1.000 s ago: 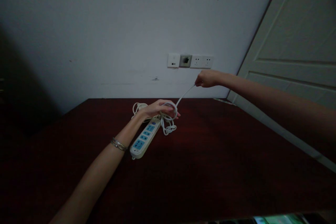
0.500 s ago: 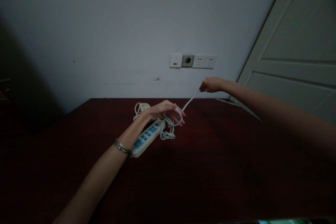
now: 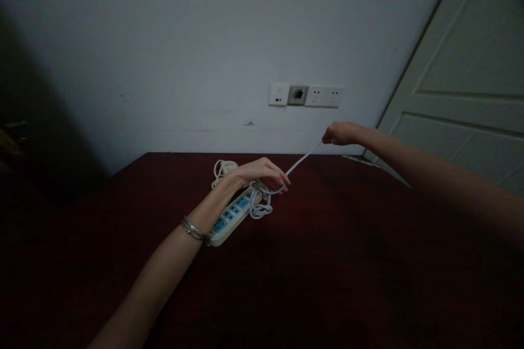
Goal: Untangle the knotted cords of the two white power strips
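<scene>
A white power strip (image 3: 231, 217) with blue sockets lies on the dark red table (image 3: 311, 262). Its white cord (image 3: 301, 162) is bunched in loops at the strip's far end. My left hand (image 3: 257, 173) rests over that end, fingers curled around the cord loops. My right hand (image 3: 341, 133) is stretched out toward the wall with its fingers closed on a straight, taut run of the cord that leads back to my left hand. More cord coils (image 3: 223, 167) lie behind my left wrist. A bracelet sits on my left wrist.
A row of wall sockets (image 3: 306, 95) sits on the white wall above the table's far edge. A pale panelled door (image 3: 462, 87) stands at the right. A thin flat object (image 3: 356, 158) lies at the table's far right corner. The left side is in deep shadow.
My right hand has drawn the cord further right and slightly down, pulling it taut. The loop at my left hand has shrunk, and the strip has shifted a little with my left hand.
</scene>
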Available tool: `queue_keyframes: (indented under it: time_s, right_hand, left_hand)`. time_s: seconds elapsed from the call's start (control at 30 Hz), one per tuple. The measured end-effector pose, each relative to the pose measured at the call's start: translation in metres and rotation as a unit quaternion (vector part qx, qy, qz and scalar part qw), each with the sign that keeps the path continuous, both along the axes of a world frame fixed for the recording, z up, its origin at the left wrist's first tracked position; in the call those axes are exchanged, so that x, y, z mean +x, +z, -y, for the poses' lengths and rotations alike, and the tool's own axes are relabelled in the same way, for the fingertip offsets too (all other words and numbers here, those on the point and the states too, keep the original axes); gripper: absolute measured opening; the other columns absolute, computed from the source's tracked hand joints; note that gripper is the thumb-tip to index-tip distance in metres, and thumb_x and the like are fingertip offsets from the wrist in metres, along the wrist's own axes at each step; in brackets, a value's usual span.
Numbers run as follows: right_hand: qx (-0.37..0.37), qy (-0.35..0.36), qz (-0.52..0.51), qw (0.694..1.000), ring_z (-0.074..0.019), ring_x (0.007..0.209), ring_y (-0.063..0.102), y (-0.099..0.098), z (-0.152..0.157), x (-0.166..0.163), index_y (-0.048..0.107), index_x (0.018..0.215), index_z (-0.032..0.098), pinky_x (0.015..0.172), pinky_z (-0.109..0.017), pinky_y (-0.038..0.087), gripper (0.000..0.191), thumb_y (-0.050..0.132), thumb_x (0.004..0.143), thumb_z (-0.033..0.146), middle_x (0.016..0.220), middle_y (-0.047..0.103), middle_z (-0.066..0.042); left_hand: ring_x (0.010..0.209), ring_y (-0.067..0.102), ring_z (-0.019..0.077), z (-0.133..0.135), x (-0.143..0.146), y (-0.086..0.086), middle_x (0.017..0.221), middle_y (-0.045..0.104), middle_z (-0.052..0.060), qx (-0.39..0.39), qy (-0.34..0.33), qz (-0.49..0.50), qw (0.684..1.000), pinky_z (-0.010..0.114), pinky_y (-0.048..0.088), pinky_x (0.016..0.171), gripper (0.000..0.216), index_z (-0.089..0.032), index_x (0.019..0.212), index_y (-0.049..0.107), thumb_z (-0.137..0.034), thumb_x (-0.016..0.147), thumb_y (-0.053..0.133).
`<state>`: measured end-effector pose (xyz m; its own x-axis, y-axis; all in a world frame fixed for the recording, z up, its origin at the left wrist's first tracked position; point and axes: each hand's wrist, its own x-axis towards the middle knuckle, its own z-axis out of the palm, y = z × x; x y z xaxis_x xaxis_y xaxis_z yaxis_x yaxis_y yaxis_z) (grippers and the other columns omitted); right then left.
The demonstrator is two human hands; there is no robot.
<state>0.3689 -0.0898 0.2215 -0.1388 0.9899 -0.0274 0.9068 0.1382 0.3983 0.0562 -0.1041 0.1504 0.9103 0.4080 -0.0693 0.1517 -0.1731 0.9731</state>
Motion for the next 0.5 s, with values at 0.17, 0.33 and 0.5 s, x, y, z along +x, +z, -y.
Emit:
queue_keyframes:
  time_s: [0.17, 0.33, 0.5]
  right_hand:
    - [0.018, -0.009, 0.005, 1.0, -0.0177, 0.081, 0.063, 0.008, 0.002, 0.007, 0.071, 0.099, 0.026, 0.06, -0.024, 0.039, 0.029, 0.051, 0.079, 0.023, 0.094, 0.07, -0.004]
    - [0.059, 0.003, -0.008, 0.998, -0.0198, 0.084, 0.063, 0.016, 0.007, 0.014, 0.071, 0.101, 0.023, 0.065, -0.027, 0.041, 0.03, 0.047, 0.083, 0.029, 0.093, 0.07, -0.006]
    - [0.123, -0.006, -0.031, 0.992, -0.0216, 0.084, 0.063, 0.022, 0.015, 0.023, 0.069, 0.106, 0.021, 0.069, -0.03, 0.043, 0.034, 0.046, 0.085, 0.033, 0.094, 0.07, -0.007]
  left_hand:
    - [0.068, 0.066, 0.0187, -0.011, 0.0, -0.008, 0.079, 0.071, 0.011, -0.08, 0.035, 0.0, 0.996, 0.03, 0.05, 0.064, 0.026, -0.009, 0.082, 0.071, -0.014, 0.059, 0.06]
    - [0.071, 0.066, 0.0191, -0.023, -0.003, -0.016, 0.09, 0.071, 0.012, -0.112, 0.04, 0.008, 0.993, 0.03, 0.05, 0.064, 0.038, -0.008, 0.095, 0.069, -0.013, 0.058, 0.063]
    - [0.07, 0.067, 0.0199, -0.029, -0.005, -0.021, 0.078, 0.07, 0.012, -0.108, 0.059, 0.023, 0.992, 0.029, 0.049, 0.061, 0.04, -0.008, 0.102, 0.067, -0.02, 0.065, 0.065]
